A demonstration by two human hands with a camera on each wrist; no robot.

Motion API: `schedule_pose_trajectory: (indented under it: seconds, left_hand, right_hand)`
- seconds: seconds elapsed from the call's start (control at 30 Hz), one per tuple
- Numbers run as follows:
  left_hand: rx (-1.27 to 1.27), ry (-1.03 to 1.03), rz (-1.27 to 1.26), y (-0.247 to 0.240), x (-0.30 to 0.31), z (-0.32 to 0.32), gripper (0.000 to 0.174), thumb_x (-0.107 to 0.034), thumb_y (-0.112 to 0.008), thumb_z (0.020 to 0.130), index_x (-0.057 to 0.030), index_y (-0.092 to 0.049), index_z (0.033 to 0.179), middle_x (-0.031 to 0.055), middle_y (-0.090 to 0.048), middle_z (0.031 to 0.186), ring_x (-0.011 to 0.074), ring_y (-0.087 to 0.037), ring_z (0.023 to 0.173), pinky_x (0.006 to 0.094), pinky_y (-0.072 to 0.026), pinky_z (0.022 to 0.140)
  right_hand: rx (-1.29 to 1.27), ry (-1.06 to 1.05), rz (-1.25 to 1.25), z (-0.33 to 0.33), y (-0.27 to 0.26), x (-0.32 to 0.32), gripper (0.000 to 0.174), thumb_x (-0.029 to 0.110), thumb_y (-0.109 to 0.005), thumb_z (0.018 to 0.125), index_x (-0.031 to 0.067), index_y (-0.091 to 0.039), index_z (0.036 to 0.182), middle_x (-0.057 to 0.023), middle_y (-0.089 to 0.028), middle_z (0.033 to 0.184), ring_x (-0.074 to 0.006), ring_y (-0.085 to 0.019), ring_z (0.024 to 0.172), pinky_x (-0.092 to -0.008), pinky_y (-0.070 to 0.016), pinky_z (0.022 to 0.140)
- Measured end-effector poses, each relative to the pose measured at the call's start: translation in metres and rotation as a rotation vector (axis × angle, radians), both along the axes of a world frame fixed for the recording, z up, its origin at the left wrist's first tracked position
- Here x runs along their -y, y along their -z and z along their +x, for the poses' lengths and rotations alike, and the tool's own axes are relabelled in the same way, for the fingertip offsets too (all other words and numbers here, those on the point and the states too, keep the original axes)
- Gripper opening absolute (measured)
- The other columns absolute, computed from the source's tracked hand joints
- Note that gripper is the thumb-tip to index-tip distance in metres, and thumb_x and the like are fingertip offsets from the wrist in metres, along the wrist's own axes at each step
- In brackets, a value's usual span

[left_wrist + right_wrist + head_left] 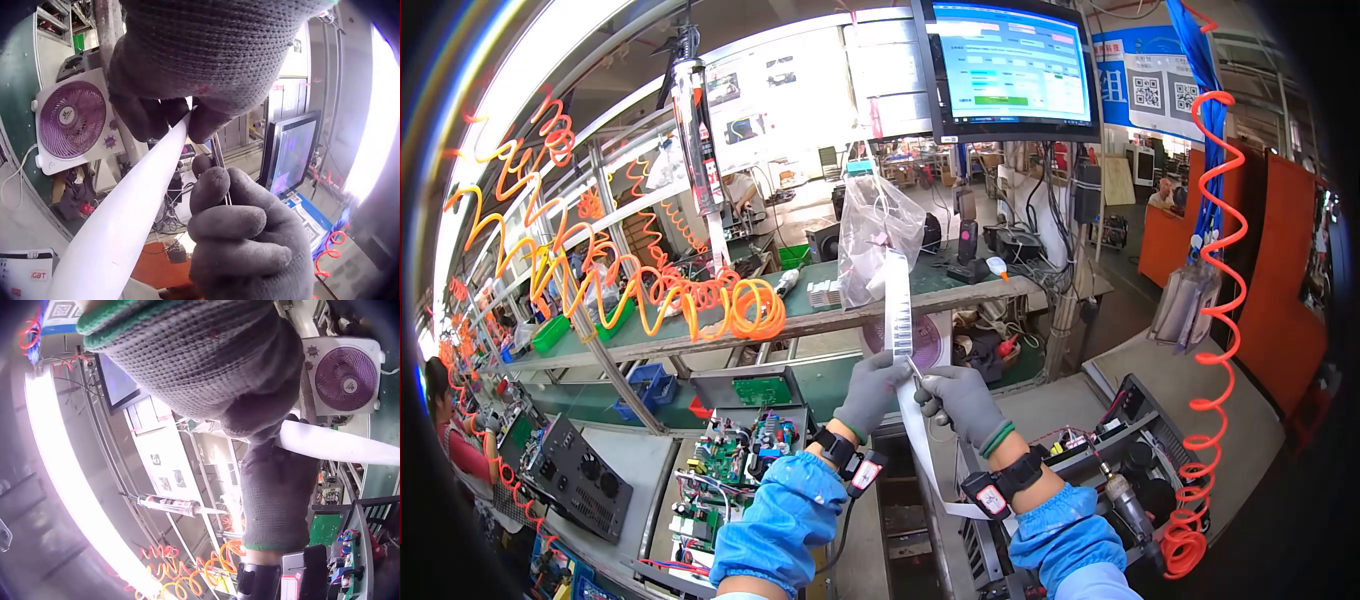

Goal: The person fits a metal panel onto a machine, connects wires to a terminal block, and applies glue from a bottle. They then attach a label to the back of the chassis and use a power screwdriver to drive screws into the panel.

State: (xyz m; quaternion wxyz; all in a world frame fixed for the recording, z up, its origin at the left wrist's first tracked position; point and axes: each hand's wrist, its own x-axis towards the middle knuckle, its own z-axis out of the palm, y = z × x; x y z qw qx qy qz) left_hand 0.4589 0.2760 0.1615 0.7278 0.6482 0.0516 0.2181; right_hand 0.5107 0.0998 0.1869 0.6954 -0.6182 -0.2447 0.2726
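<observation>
A long white strip of barcode labels [898, 310] runs down in front of me, its lower part curving toward the open chassis at the right. My left hand [870, 394], in a grey knit glove, pinches the strip between thumb and fingers. Close beside it, my gloved right hand [968, 404] holds thin metal tweezers [217, 151] with curled fingers, their tips near the strip's edge. The blank back of the strip [125, 212] faces the left wrist view. In the right wrist view, the glove hides the tweezers.
An opened unit with a green circuit board [745, 460] stands at left, an open chassis [1090, 440] at right. A clear plastic bag [875, 240] hangs ahead. Behind the hands are a purple fan [72, 119] and a monitor [1010, 70]. Orange coiled hoses [1215, 300] hang on both sides.
</observation>
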Motion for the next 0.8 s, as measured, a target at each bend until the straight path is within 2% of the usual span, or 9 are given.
schedule_pose_trajectory:
  seconds: [0.13,0.23,0.43,0.53,0.63,0.73,0.8]
  left_hand:
    - [-0.001,0.015,-0.052,0.001,0.001,0.001,0.027,-0.006,-0.061,0.092,0.0046,-0.067,0.116,0.0061,-0.069,0.101,0.0122,-0.063,0.088,0.0268,-0.0503,0.081]
    - [-0.021,0.048,-0.090,-0.003,0.004,-0.002,0.027,-0.005,-0.061,0.092,0.0046,-0.066,0.116,0.0063,-0.069,0.101,0.0127,-0.063,0.088,0.0272,-0.0503,0.080]
    - [0.022,0.062,-0.119,0.001,0.004,0.003,0.026,-0.006,-0.060,0.091,0.0043,-0.067,0.114,0.0061,-0.069,0.100,0.0127,-0.062,0.091,0.0274,-0.0494,0.083]
    - [-0.014,0.046,-0.053,-0.002,0.001,-0.001,0.028,-0.007,-0.061,0.091,0.0044,-0.067,0.116,0.0062,-0.069,0.101,0.0131,-0.063,0.093,0.0272,-0.0489,0.085]
    - [-0.057,0.015,-0.023,0.013,-0.013,0.005,0.031,-0.011,-0.063,0.090,0.0042,-0.067,0.117,0.0067,-0.069,0.102,0.0142,-0.063,0.093,0.0278,-0.0490,0.084]
    - [-0.202,0.040,-0.040,0.023,-0.025,-0.003,0.030,-0.011,-0.064,0.088,0.0046,-0.067,0.113,0.0060,-0.068,0.098,0.0155,-0.063,0.087,0.0293,-0.0498,0.082]
    - [-0.321,0.036,0.118,0.021,-0.027,-0.012,0.028,-0.011,-0.066,0.086,0.0034,-0.068,0.110,0.0042,-0.068,0.090,0.0154,-0.062,0.079,0.0300,-0.0511,0.072]
  right_hand:
    - [-0.011,0.039,0.014,-0.003,-0.001,-0.001,0.023,0.014,-0.057,0.095,-0.0029,-0.068,0.106,-0.0056,-0.067,0.080,-0.0081,-0.058,0.058,-0.0214,-0.0426,0.044]
    - [0.075,0.121,0.025,-0.005,0.007,-0.007,0.026,0.012,-0.057,0.091,-0.0038,-0.069,0.108,-0.0078,-0.069,0.082,-0.0110,-0.062,0.059,-0.0256,-0.0487,0.050]
    - [0.228,0.249,0.004,-0.001,0.022,-0.018,0.023,0.010,-0.058,0.091,-0.0031,-0.069,0.106,-0.0067,-0.068,0.079,-0.0104,-0.061,0.058,-0.0268,-0.0492,0.053]
    - [0.226,0.222,0.073,0.004,0.027,-0.014,0.022,0.010,-0.058,0.092,-0.0022,-0.069,0.107,-0.0061,-0.067,0.078,-0.0106,-0.060,0.057,-0.0259,-0.0485,0.053]
    - [0.114,0.222,0.114,0.007,0.019,-0.001,0.022,0.010,-0.058,0.092,-0.0019,-0.067,0.108,-0.0056,-0.066,0.076,-0.0111,-0.058,0.056,-0.0255,-0.0462,0.050]
    - [-0.031,0.324,0.193,0.048,0.045,0.013,0.018,0.010,-0.058,0.091,-0.0001,-0.065,0.104,-0.0060,-0.065,0.076,-0.0105,-0.056,0.055,-0.0241,-0.0420,0.045]
    - [-0.195,0.447,0.235,0.081,0.061,0.032,0.015,0.010,-0.060,0.089,0.0021,-0.064,0.100,-0.0070,-0.065,0.077,-0.0121,-0.056,0.055,-0.0250,-0.0407,0.044]
